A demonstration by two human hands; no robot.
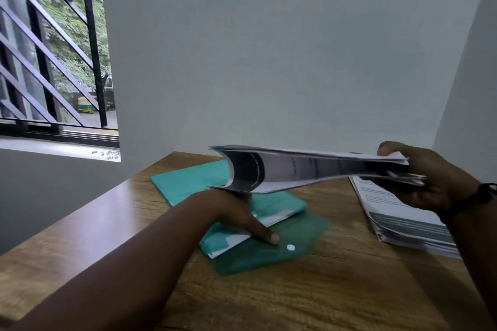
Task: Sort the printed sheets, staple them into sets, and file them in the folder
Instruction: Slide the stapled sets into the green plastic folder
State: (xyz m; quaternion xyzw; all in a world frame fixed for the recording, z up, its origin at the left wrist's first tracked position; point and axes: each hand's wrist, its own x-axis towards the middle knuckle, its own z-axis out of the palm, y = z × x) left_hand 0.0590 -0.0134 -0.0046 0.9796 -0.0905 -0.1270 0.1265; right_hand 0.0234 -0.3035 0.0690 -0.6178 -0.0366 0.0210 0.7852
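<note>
The right hand [427,177] pinches 1 end of a bundle of printed sheets [304,169], thumb on top and fingers curled beneath, holding it in the air above the wooden table [322,290]. The far end of the bundle curls downward (its print is too blurred to read). The left hand [236,212] reaches under that curled end and rests on a green folder [269,252] lying flat with its flap open; 1 finger lies straight, its tip near the white snap button [290,247], the others hidden by the paper. White sheets show inside the folder. A second pile of sheets [403,220] lies on the table beneath the right hand
</note>
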